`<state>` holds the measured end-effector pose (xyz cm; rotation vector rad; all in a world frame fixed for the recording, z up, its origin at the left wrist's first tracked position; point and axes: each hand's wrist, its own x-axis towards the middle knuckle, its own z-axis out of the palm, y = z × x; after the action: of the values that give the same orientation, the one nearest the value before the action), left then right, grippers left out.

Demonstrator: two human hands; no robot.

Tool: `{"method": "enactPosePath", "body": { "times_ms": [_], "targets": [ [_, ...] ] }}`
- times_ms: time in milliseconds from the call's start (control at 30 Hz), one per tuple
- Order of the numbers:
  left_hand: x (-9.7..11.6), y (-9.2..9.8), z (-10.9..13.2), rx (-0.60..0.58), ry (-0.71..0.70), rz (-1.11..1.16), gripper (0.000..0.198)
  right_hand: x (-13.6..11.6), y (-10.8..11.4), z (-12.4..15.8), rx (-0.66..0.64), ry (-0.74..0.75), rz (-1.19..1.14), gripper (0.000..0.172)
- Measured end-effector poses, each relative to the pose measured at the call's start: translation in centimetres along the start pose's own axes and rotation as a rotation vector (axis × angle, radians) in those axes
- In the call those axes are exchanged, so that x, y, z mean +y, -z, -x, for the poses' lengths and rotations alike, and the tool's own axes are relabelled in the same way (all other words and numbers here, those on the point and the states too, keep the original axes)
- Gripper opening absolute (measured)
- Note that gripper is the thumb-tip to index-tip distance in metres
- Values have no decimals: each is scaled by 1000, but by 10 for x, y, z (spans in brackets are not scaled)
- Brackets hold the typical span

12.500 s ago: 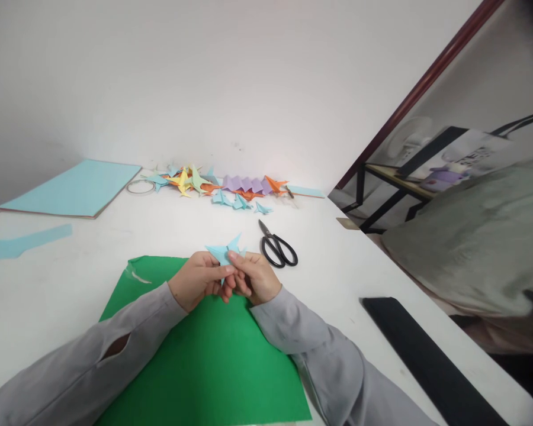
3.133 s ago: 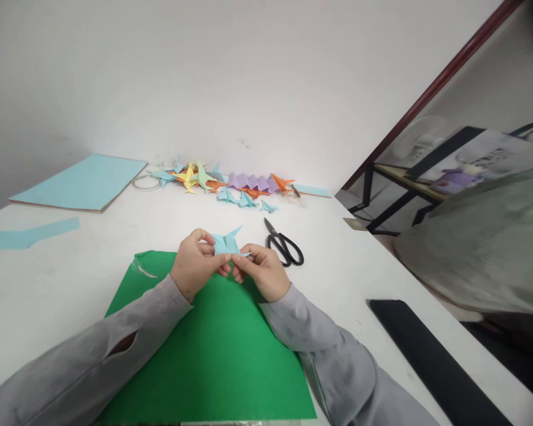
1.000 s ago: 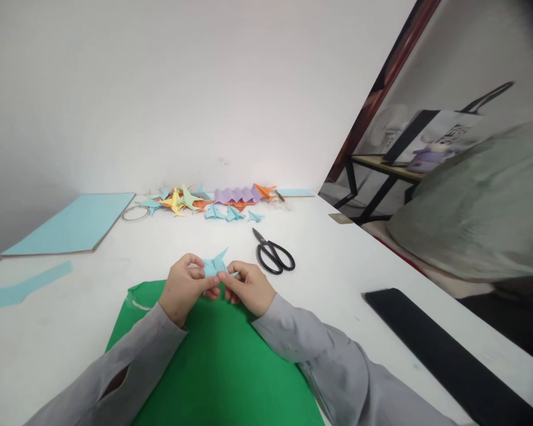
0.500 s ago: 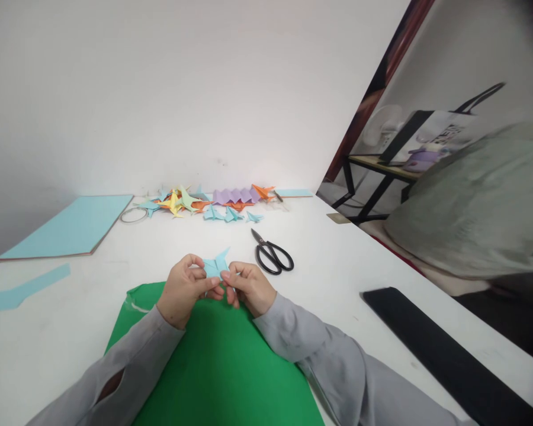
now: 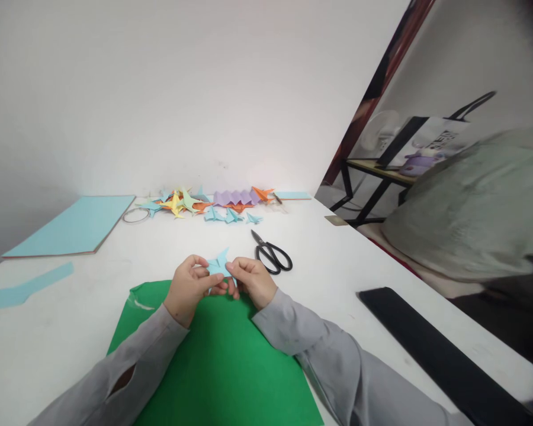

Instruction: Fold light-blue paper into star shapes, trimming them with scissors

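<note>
Between both hands is a small light blue folded paper piece, with a pointed flap sticking up at its top. My left hand pinches its left side between thumb and fingers. On the right edge, my right hand grips it, thumb in front and fingers curled behind. Parts of the paper are hidden by the fingertips. Below the hands lies a green sheet on the white table. Black-handled scissors rest just beyond my right hand, their blades pointing away.
Colourful folded paper figures and a purple pleated strip lie along the wall. Light blue sheets are at the left, near a cut blue strip. A long black object lies at right. Beyond the table sits a person's pale green garment.
Both hands have shifted slightly with the paper, and the right thumb now sits a little higher on its edge. The view has moved a little; the paper stays held.
</note>
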<state>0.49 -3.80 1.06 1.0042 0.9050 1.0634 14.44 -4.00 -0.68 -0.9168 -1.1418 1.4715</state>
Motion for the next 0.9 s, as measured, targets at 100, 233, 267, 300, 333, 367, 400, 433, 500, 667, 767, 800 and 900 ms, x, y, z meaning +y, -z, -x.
{"method": "enactPosePath", "body": {
  "times_ms": [100, 233, 267, 300, 333, 367, 400, 433, 500, 667, 767, 800, 900],
  "targets": [
    [-2, -1, -1, -14, -19, -2, 46, 1, 2, -1, -2, -2, 6, 39],
    [-1, -2, 2, -34, -20, -39, 45, 4, 3, -2, -59, -29, -11, 43],
    [0, -3, 2, -37, -20, -44, 44, 4, 3, -2, -69, -33, -1, 44],
    [1, -4, 3, -38, -20, -47, 43, 4, 2, -2, -75, -36, 11, 45],
    [1, -4, 4, -38, -20, -50, 42, 3, 2, -1, -76, -40, 22, 45],
    [2, -5, 4, -36, -21, -52, 41, 3, 2, -1, -78, -43, 32, 45],
    [2, -5, 5, -34, -22, -54, 41, 3, 2, -1, -79, -46, 42, 46],
    [2, -5, 5, -33, -23, -53, 41, 3, 2, 0, -78, -50, 48, 46],
    [1, -4, 4, -32, -23, -46, 42, 3, 1, 0, -69, -59, 53, 46],
    [1, -2, 3, -32, -7, -41, 40, 4, 0, 0, -61, -65, 68, 48],
    [4, -2, 4, -26, -3, -56, 39, 3, -1, 1, -61, -65, 68, 49],
    [5, -3, 5, -21, -5, -68, 39, 2, -2, 1, -61, -66, 68, 49],
    [7, -3, 6, -10, -3, -103, 39, -1, -2, 4, -55, -68, 106, 44]
  ]
}}
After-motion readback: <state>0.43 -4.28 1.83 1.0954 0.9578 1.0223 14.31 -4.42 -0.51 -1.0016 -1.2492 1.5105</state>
